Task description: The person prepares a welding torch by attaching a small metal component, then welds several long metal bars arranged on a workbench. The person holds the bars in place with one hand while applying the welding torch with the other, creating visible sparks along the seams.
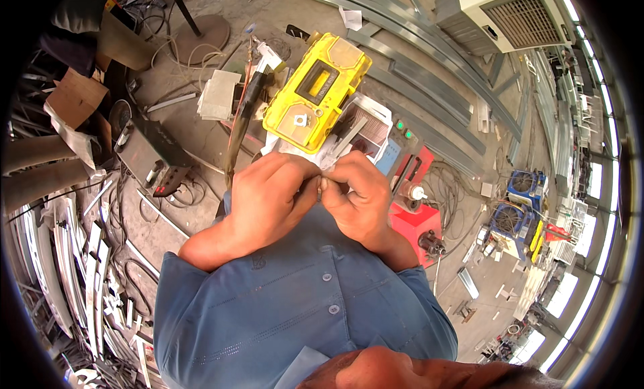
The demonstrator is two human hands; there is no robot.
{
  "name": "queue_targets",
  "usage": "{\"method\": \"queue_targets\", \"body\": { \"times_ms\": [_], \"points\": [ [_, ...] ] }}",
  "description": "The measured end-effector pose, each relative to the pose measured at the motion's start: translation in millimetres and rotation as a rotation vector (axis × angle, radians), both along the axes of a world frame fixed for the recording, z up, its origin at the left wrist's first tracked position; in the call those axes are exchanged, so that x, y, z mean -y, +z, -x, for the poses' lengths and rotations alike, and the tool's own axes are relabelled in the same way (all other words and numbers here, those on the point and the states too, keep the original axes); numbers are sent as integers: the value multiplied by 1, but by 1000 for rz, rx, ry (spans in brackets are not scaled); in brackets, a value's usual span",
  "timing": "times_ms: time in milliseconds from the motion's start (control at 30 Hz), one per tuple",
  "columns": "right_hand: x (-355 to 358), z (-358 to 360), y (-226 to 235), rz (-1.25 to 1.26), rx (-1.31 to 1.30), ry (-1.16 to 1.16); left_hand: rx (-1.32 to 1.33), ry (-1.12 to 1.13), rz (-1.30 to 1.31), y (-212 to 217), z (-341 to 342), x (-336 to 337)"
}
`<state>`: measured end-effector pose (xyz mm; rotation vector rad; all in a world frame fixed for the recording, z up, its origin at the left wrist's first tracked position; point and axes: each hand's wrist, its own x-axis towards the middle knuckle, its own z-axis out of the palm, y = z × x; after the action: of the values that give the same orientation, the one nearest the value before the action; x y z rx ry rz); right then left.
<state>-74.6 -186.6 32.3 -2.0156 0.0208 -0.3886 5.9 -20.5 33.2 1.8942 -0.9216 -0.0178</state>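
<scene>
My left hand [270, 193] and my right hand [361, 196] meet in front of my chest, fingers bent and thumbs drawn together in a pinch. Whatever small thing sits between the fingertips is mostly hidden, and I cannot name it. Just beyond the hands lies a yellow toolbox [342, 85] with its lid down. A small pale fitting [300, 120] and a ring [319, 112] rest on that lid. Right of the toolbox, close to my right hand, stands a white basket [380, 112] with metal pieces in it.
A red machine [414, 221] with a control panel [392, 151] is at my right. Long metal profiles [429, 90] lie on the floor ahead, near an air cooler [513, 20]. A dark welder-like box [153, 157] and scrap strips [94, 275] are at left. Another person's legs [40, 164] show far left.
</scene>
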Motion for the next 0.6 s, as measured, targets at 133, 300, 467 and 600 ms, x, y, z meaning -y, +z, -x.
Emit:
{"method": "queue_targets", "body": {
  "times_ms": [133,300,467,600],
  "points": [
    [4,-2,0,35,23,13,-27,-3,5,4,2,-3],
    [3,-1,1,65,19,16,-55,-48,-1,5,-4,-5],
    [2,-1,2,114,26,32,-29,-54,-20,5,-6,-8],
    [-1,-1,3,166,50,27,6,-24,-30,5,-6,-7]
  ]
}}
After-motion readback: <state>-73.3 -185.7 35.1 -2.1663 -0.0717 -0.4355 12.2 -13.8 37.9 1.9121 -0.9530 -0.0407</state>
